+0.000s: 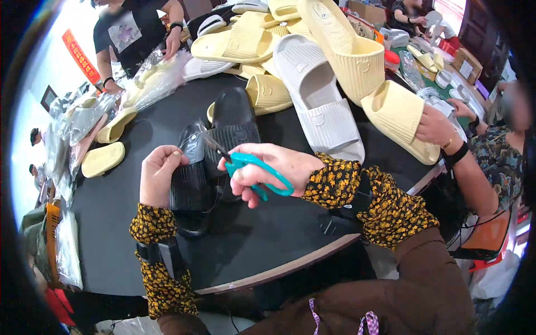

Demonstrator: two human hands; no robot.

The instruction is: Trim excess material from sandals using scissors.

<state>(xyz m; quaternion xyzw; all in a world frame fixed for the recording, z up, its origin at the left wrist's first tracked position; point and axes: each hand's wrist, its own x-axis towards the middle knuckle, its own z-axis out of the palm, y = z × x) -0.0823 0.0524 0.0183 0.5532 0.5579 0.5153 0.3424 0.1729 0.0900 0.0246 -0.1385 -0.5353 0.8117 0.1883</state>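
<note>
A pair of black slippers with ribbed straps lies side by side on the dark table: the left slipper (191, 187) and the right slipper (233, 114). My left hand (161, 174) is at the left slipper's strap, thumb and forefinger pinched together. Whatever thin thing is between those fingertips is too small to make out. In my right hand (273, 170) are scissors (259, 173) with teal handles, fingers through the loops. Their blades point up and left over the slippers, slightly apart.
Yellow slippers (237, 44) and a grey slipper (324, 95) are heaped at the back and right. Another person's hand (438, 127) touches a yellow slipper at right. Bagged slippers (84, 125) line the table's left side. Across the table, a person (137, 33) handles plastic bags.
</note>
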